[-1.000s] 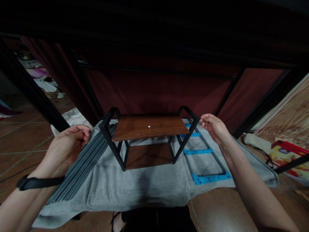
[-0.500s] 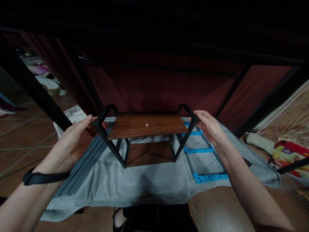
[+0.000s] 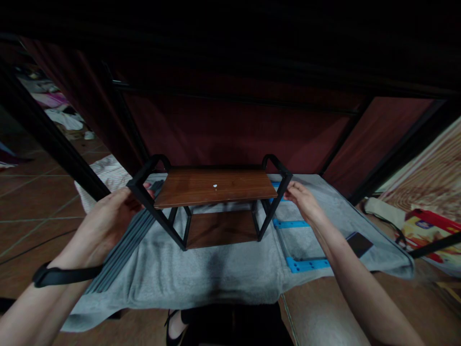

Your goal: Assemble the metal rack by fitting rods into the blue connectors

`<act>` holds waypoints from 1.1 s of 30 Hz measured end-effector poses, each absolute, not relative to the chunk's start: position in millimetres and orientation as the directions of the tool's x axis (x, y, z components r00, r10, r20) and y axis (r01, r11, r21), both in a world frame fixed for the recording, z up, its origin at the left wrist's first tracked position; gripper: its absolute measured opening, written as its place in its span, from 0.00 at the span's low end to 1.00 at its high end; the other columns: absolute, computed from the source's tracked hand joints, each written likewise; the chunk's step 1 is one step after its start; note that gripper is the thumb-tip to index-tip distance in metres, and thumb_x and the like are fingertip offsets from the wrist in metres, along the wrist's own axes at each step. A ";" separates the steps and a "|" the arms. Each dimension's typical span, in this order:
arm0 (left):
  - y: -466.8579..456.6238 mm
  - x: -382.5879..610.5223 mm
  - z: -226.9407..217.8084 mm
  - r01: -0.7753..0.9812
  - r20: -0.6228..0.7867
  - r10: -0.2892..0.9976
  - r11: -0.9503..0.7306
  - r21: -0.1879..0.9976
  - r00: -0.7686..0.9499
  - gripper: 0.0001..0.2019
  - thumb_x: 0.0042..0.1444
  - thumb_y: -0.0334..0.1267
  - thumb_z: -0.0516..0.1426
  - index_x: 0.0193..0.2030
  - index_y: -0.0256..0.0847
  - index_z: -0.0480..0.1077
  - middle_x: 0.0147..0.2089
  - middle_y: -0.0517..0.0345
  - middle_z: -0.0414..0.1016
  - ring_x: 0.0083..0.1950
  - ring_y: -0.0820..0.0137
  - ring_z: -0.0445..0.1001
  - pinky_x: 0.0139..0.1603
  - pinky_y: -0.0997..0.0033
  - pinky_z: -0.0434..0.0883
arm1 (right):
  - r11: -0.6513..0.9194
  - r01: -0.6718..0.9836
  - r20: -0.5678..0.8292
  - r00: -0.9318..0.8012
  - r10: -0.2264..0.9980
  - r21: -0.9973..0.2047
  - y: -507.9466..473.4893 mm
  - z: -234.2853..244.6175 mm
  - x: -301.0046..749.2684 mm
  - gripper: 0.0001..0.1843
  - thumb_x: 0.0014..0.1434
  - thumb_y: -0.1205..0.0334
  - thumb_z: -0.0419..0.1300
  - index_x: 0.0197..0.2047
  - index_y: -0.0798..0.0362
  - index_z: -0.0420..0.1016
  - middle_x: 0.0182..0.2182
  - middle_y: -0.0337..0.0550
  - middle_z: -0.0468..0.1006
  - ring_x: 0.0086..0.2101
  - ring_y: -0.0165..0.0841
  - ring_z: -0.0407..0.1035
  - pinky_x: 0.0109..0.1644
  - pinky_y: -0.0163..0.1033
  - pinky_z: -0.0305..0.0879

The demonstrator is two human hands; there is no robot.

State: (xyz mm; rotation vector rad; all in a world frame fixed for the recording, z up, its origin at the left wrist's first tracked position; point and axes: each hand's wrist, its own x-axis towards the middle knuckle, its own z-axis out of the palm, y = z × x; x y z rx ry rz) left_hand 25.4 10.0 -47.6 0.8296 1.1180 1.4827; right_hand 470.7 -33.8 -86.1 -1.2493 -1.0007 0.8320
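Note:
A small two-tier shelf (image 3: 216, 187) with brown wood-look boards and a black metal frame stands upright on a grey cloth. A small white mark shows on its upper board. My left hand (image 3: 113, 211) wears a dark wristband and grips the shelf's left post, its fingertips partly hidden behind the frame. On the other side, my right hand (image 3: 304, 199) has its fingers closed against the right post, below the top corner. Beneath my left hand lies a bundle of grey rods (image 3: 124, 250). A frame with blue crosspieces (image 3: 308, 265) lies right of the shelf.
The grey cloth (image 3: 245, 278) covers the low surface before a dark red wooden panel (image 3: 237, 134). A dark phone-like slab (image 3: 359, 244) lies at its right. Dark posts rise on both sides. A red and yellow package (image 3: 428, 230) sits far right; clothes (image 3: 65, 117) lie far left.
The shelf's upper part has shifted slightly left and toward me. My right hand has slid lower along the right post, and its forearm has uncovered more of the dark slab.

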 end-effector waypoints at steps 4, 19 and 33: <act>9.9 19.0 -73.3 -0.317 -0.062 0.983 0.004 0.949 -0.174 0.09 0.54 0.33 0.61 0.41 0.34 0.77 0.38 0.52 0.79 0.33 0.72 0.76 0.30 0.80 0.76 | 0.117 0.014 0.114 0.352 0.929 -0.993 -38.8 -109.0 472.6 0.21 0.43 0.43 0.71 0.34 0.49 0.76 0.32 0.39 0.77 0.33 0.31 0.69 0.37 0.36 0.68; 2.4 4.1 -100.2 -0.360 -0.130 0.961 0.034 0.932 -0.245 0.05 0.56 0.31 0.59 0.39 0.37 0.76 0.40 0.55 0.79 0.37 0.72 0.78 0.37 0.78 0.78 | 0.116 -0.020 0.099 0.388 0.916 -0.993 -42.3 -122.5 477.4 0.19 0.44 0.46 0.70 0.34 0.51 0.76 0.30 0.38 0.76 0.30 0.29 0.69 0.36 0.35 0.69; -44.9 4.2 -236.5 0.509 0.147 0.989 -0.125 0.852 -0.003 0.09 0.50 0.30 0.51 0.34 0.39 0.71 0.30 0.56 0.74 0.32 0.67 0.73 0.35 0.68 0.70 | -0.276 -0.064 -0.281 0.349 0.894 -0.959 -130.3 -290.7 426.2 0.14 0.45 0.46 0.63 0.27 0.49 0.73 0.20 0.36 0.69 0.23 0.33 0.64 0.30 0.40 0.64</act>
